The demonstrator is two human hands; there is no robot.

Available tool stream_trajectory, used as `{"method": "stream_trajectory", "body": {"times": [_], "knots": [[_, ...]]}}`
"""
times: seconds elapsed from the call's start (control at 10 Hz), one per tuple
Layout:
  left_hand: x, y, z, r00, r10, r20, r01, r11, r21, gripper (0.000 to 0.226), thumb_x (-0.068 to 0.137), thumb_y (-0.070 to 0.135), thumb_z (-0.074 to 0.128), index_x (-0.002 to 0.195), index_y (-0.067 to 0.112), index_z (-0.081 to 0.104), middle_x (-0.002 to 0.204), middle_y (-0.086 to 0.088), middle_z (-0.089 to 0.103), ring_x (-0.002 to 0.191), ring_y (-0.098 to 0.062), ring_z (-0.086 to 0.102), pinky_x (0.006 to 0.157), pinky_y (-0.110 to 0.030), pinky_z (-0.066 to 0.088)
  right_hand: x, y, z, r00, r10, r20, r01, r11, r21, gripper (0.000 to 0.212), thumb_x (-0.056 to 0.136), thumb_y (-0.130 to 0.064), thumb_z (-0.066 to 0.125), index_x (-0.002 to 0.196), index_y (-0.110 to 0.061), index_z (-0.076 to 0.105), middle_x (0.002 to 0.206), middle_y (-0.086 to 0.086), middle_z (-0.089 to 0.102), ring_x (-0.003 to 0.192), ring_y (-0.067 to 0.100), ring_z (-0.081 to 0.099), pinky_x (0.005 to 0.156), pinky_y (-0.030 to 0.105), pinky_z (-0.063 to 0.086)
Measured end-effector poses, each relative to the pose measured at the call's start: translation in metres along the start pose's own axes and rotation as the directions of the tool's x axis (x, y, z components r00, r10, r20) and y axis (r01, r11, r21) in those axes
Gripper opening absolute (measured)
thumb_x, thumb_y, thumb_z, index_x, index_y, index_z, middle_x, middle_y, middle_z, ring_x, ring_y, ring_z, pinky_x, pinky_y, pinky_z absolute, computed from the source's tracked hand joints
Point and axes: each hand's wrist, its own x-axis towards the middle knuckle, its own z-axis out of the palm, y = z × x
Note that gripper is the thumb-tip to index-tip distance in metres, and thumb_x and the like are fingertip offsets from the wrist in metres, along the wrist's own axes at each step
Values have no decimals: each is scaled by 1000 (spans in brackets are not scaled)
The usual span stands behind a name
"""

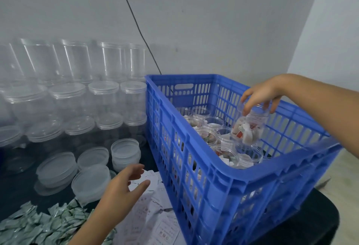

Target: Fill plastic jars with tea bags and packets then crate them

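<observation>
You see a glossy blue plastic crate (213,167), moulded in a grid. The jars (108,62) are clear, smooth plastic, the lids (91,178) frosted. Packets (38,225) look like shiny crinkled foil; the slips (155,215) are matt paper.

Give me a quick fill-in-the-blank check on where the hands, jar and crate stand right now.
1. The right hand holds a filled jar over the ____ crate.
2. The left hand is ____, gripping nothing.
3. Loose lids lie to the ____ of the crate.

Missing words: blue; open; left
</observation>
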Motion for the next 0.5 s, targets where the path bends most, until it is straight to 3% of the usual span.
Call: {"method": "stream_trajectory", "body": {"times": [0.1, 0.3, 0.4, 0.5], "knots": [[-1, -1, 0, 1000, 0, 7, 0, 1000, 5, 36, 86, 34, 66, 113, 44, 46, 102, 24, 58, 100, 8, 54, 72, -6, 41, 4, -3, 3, 1000, -14, 3, 14, 999, 30, 81, 81, -51, 76, 149, -36, 34, 161, 6, 27, 99, 25, 60, 58, 28, 58], [-4, -6, -2, 1000, 11, 5, -11, 1000, 10, 37, 87, 34, 65, 119, 40, 48, 105, 22, 59, 101, 7, 54, 76, -7, 39, 7, -6, 5, 999, 15, 30, -16, 1000, 15, 101, 78, -65, 70, 157, -41, 13, 167, 2, 14, 118, 34, 56, 79, 38, 60], [-5, -8, -6, 1000, -5, 2, 5, 1000, 13, 37, 87, 34, 65, 119, 39, 49, 105, 23, 58, 101, 8, 54, 75, -7, 40, 4, -8, 2, 999, 18, 37, -19, 1000, 22, 102, 82, -66, 66, 159, -37, 5, 168, 0, 9, 142, 35, 37, 99, 47, 48], [-8, -9, -10, 1000, -10, -27, 9, 1000, -29, 36, 86, 31, 67, 117, 37, 51, 105, 22, 58, 102, 6, 55, 82, -12, 41, -20, -14, -12, 972, -131, -195, 139, 990, 24, 101, 85, -56, 66, 160, -24, 8, 167, 5, 13, 152, 28, 20, 120, 46, 24]]}}
